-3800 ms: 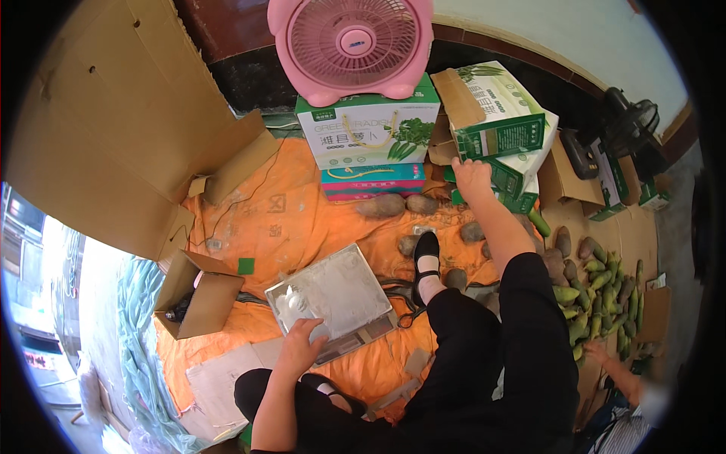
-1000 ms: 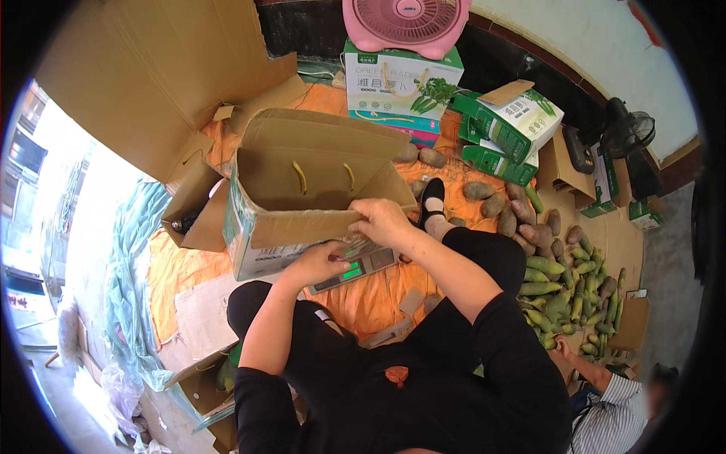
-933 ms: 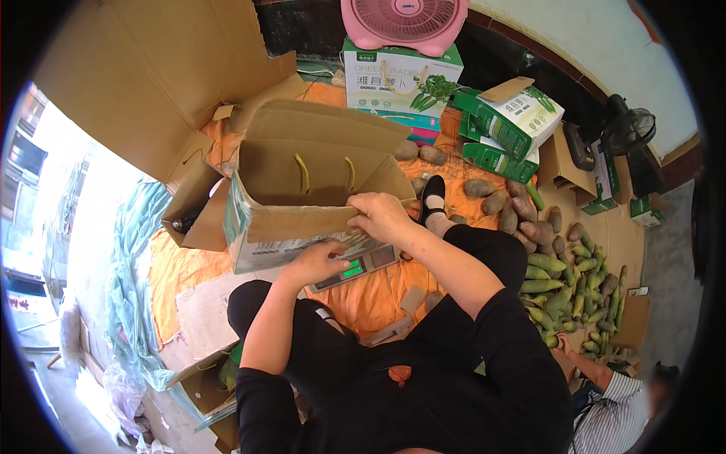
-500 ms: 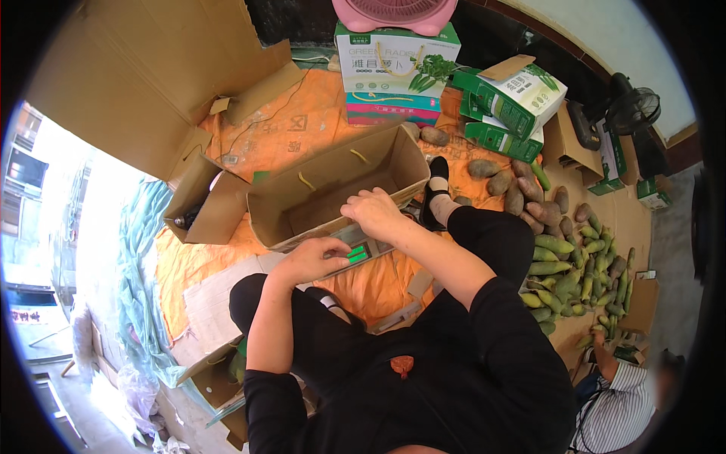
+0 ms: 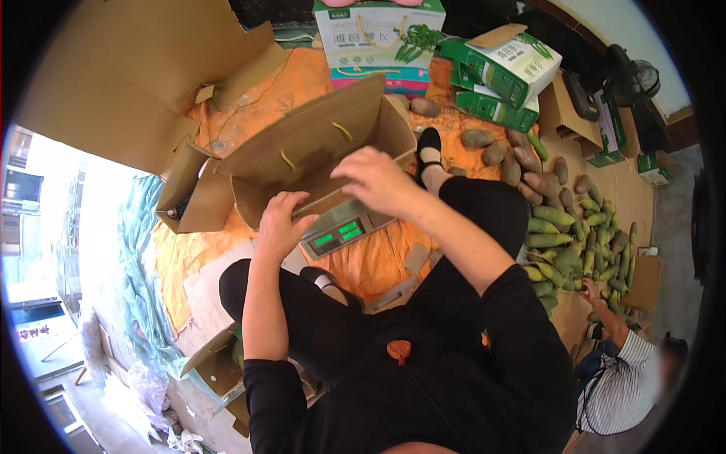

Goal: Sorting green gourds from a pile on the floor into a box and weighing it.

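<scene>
An open-topped brown cardboard box (image 5: 318,155) with two yellow rope handles sits on a digital scale (image 5: 363,221). The scale's green display (image 5: 338,233) faces me. At the box's near left corner, my left hand (image 5: 280,224) has its fingers and thumb apart and holds nothing; I cannot tell whether its fingertips touch the cardboard. My right hand (image 5: 372,180) is open over the near wall, fingers loosely bent toward the box's inside. The far panel of the box stands up. No contents show in the visible part of its inside.
Purple-brown roots (image 5: 522,163) and green radishes (image 5: 578,253) lie in piles at right, where a co-worker's hand (image 5: 594,291) reaches in. Printed cartons (image 5: 378,38) stand at the back. A smaller cardboard box (image 5: 198,200) stands at left, on the orange sheet (image 5: 242,144).
Both hands have drawn apart and come off the scale's display, now fully in sight. The box's far panel has risen. The co-worker's hand has reached farther toward the radishes.
</scene>
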Motion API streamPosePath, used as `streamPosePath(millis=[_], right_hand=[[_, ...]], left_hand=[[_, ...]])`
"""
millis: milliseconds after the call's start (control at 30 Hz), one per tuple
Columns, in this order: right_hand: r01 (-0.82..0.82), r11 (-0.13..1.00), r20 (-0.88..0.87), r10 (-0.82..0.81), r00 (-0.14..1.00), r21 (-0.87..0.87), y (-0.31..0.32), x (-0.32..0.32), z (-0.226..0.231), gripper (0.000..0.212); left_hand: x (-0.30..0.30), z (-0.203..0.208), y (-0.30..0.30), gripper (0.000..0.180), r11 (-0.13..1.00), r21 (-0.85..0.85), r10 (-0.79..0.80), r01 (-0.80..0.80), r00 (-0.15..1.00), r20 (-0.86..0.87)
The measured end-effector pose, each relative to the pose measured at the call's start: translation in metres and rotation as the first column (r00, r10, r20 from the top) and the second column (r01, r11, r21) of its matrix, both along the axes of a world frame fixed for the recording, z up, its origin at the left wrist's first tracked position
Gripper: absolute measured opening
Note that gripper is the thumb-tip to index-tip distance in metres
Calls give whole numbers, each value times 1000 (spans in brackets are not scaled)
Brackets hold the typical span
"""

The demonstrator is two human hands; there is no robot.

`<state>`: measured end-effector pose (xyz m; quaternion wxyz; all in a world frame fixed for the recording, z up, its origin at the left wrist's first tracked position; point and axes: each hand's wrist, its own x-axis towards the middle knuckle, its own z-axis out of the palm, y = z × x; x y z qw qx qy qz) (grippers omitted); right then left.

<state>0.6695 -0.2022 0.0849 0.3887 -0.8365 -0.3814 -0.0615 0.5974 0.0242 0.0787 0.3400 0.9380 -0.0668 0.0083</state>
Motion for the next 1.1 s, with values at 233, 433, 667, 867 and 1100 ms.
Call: streamPosePath(millis=[233,433,667,867,1100], right_hand=[[250,955,-41,-247,968,158,-127,-3,69,22],[657,754,-387,-611,691,-19,-228,-44,1,16],[730,572,-361,-815,453,-374,-321,-162,-118,15],[576,503,-458,-857,235,-645,-351,-288,-212,16],[318,658,-618,-752,228,-683,-359,-412,-295,13]], left_hand=[[0,-12,-6,45,956,292,-3,21,998,-64],[5,-23,-5,29,898,440,48,32,985,-169],[5,-26,-5,25,895,440,-5,72,988,-152],[1,-14,-4,24,855,512,42,79,974,-220],[-6,-15,-9,34,836,545,28,65,987,-160]])
